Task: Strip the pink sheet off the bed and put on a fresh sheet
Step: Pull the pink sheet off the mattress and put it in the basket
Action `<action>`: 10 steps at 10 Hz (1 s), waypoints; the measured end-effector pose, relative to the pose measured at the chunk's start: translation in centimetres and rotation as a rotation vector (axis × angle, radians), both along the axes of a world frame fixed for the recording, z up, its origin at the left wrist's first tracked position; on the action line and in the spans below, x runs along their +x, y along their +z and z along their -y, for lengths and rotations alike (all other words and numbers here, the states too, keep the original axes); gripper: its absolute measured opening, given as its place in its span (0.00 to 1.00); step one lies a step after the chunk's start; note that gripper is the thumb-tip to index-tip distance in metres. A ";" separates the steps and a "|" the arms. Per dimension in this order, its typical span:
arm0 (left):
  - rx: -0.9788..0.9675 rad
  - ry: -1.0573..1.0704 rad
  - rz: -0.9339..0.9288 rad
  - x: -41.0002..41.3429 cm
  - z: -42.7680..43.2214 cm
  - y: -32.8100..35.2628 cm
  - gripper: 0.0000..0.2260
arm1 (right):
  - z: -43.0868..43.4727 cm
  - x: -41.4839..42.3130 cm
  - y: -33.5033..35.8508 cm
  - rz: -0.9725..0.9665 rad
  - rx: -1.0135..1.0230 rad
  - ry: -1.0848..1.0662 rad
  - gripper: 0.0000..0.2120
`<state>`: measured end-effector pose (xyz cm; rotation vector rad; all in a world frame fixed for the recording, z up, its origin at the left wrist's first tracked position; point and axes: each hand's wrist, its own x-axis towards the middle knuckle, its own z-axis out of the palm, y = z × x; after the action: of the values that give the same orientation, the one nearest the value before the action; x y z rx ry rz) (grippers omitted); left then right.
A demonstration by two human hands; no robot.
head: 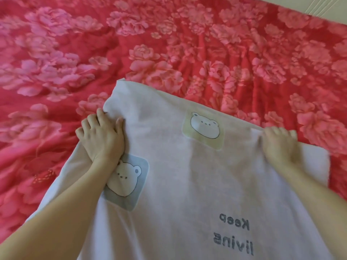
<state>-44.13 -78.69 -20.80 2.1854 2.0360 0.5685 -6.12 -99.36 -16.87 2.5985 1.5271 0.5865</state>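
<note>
A red and pink flowered sheet (169, 44) covers the bed across the whole upper view. On top of it, at the near side, lies a pale white sheet (187, 175) printed with bear faces and the words "Keep living". My left hand (101, 136) grips a bunched fold at the white sheet's left edge. At the right part of its far edge, my right hand (279, 145) holds the cloth with curled fingers. Both forearms reach in from the bottom of the view.
A strip of pale surface (319, 6) shows beyond the bed's far right edge. The flowered sheet is wrinkled around the middle and right.
</note>
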 end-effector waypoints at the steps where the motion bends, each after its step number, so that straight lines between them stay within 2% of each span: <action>1: 0.041 0.029 0.086 0.4 -1.4 0.1 0.14 | -0.8 2.0 2.2 0.059 0.119 -0.034 0.06; 2: 0.099 0.029 0.144 0.7 -2.4 0.0 0.10 | -1.8 1.5 -1.6 0.010 -0.057 -0.140 0.17; 3: 0.101 0.039 0.145 0.8 -2.8 0.0 0.09 | -3.2 0.0 -1.5 -0.029 -0.047 -0.332 0.18; 4: 0.100 0.036 0.125 0.8 -3.0 -0.1 0.10 | -2.5 -7.0 2.0 -0.029 0.253 -0.100 0.23; 5: 0.094 0.021 0.095 0.8 -3.1 0.0 0.12 | 1.8 -19.6 2.2 0.094 -0.255 0.509 0.24; 6: 0.088 0.007 0.083 0.6 -3.2 -0.2 0.14 | 5.5 -19.3 -0.9 -0.092 -0.418 0.875 0.23; 7: 0.073 0.010 0.055 0.8 -3.4 -0.4 0.15 | 4.0 -8.0 -1.7 -0.494 -0.185 0.059 0.33; 8: 0.048 0.032 0.060 1.0 -3.8 -0.3 0.17 | 2.0 -2.7 -2.7 -0.364 -0.230 -0.272 0.37; 9: 0.005 0.056 0.055 1.5 -3.4 1.0 0.17 | 2.0 -2.8 -3.8 -0.299 -0.242 -0.249 0.35; 10: 0.130 -0.225 0.013 4.0 1.2 4.6 0.22 | 2.2 -2.1 -3.9 -0.291 -0.209 -0.270 0.35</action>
<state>-40.09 -79.91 -16.24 2.4339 1.7589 0.7016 -8.25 -101.52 -20.74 2.7429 1.1874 0.0238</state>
